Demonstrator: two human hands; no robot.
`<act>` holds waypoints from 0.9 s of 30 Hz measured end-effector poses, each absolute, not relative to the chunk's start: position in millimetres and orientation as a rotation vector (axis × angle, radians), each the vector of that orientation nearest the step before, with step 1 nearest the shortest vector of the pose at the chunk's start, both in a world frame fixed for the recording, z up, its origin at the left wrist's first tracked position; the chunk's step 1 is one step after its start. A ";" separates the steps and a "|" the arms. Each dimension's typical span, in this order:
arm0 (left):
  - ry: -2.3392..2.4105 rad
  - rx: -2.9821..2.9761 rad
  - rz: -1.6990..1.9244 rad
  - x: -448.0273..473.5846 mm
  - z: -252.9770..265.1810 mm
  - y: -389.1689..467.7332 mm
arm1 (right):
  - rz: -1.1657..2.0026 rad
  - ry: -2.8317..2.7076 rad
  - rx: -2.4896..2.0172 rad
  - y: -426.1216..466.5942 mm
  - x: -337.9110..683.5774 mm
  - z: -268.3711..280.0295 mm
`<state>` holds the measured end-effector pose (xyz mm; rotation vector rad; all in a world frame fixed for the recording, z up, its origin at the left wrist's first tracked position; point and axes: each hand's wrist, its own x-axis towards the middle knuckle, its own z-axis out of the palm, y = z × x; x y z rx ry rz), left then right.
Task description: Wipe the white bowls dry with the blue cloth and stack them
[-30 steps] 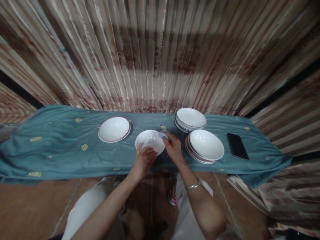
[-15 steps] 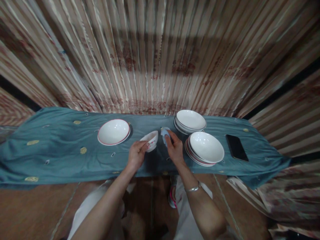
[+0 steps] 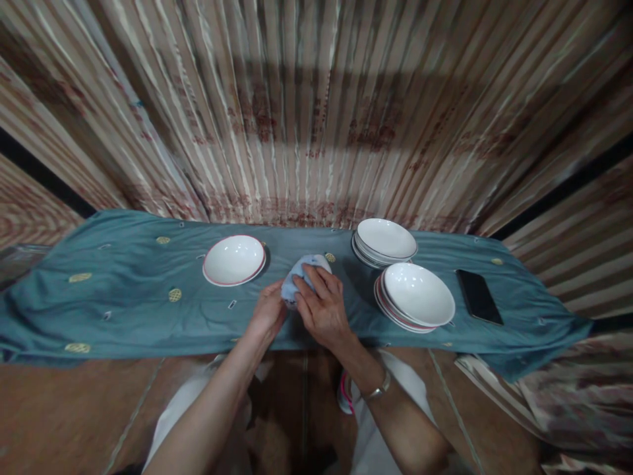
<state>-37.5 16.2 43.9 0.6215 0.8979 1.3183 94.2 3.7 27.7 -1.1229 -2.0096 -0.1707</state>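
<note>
Over the front half of the table, my left hand (image 3: pixel 270 309) is closed on the near-left side of a small white bowl (image 3: pixel 324 262) with a pink flower pattern. A crumpled light blue cloth (image 3: pixel 295 278) covers most of that bowl, so only bits of it show. My right hand (image 3: pixel 321 305) is pressed over the cloth, fingers bent against the bowl. To the left lies a white dish with a red rim (image 3: pixel 234 260), apart from my hands.
Right of my hands stand a stack of dark-rimmed white dishes (image 3: pixel 387 239) and, nearer, a stack of white dishes with red rims (image 3: pixel 419 294). A black phone (image 3: pixel 479 297) lies farther right on the teal tablecloth (image 3: pixel 143 290). A pleated curtain (image 3: pixel 297 132) hangs behind the table.
My right hand has moved left with the cloth and now presses it onto the bowl. Earlier, the cloth and bowl were apart. The whole view has shifted slightly.
</note>
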 end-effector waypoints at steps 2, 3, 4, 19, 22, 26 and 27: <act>0.878 0.568 1.296 -34.9 42.7 13.3 | -0.236 -2.032 -1.094 5.8 93.8 28.6; 0.877 0.541 1.289 -33.7 42.1 12.2 | -0.252 -2.049 -1.072 7.0 93.7 28.8; 0.879 0.512 1.286 -32.6 41.6 11.4 | -0.260 -2.068 -1.051 8.4 93.6 28.8; 0.768 0.389 1.333 -35.5 24.6 20.8 | 0.341 -1.870 -1.173 56.7 104.7 28.5; 0.819 0.349 1.326 -40.0 18.5 24.0 | 0.501 -1.770 -1.200 70.3 108.7 20.8; 0.895 0.282 1.283 -48.5 12.5 28.0 | 0.637 -1.659 -1.249 81.3 110.0 11.1; 0.904 0.266 1.281 -50.0 11.5 28.9 | 0.663 -1.640 -1.264 82.9 109.9 9.3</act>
